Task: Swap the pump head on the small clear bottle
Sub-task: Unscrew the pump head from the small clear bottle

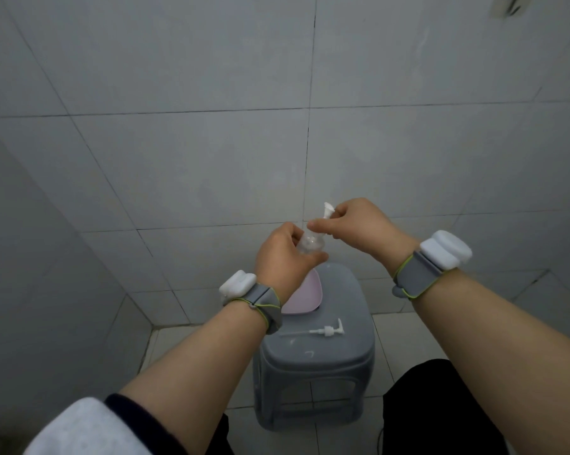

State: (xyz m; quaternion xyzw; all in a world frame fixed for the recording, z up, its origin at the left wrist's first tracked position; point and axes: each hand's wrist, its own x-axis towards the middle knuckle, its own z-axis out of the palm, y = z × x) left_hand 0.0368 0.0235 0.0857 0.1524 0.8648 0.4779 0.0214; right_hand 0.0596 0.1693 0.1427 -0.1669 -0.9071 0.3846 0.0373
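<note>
My left hand (285,257) grips the small clear bottle (310,243) around its body, held up in the air above the stool. My right hand (355,229) pinches the white pump head (327,211) that sits on the bottle's neck, nozzle pointing up and left. A second white pump head (326,330) with its long dip tube lies flat on the grey stool (349,349), apart from both hands.
A pale pink dish (308,298) rests on the stool's far part, partly hidden by my left wrist. Grey tiled walls stand close ahead and to the left. Both wrists wear grey bands with white units. My dark-trousered knees flank the stool.
</note>
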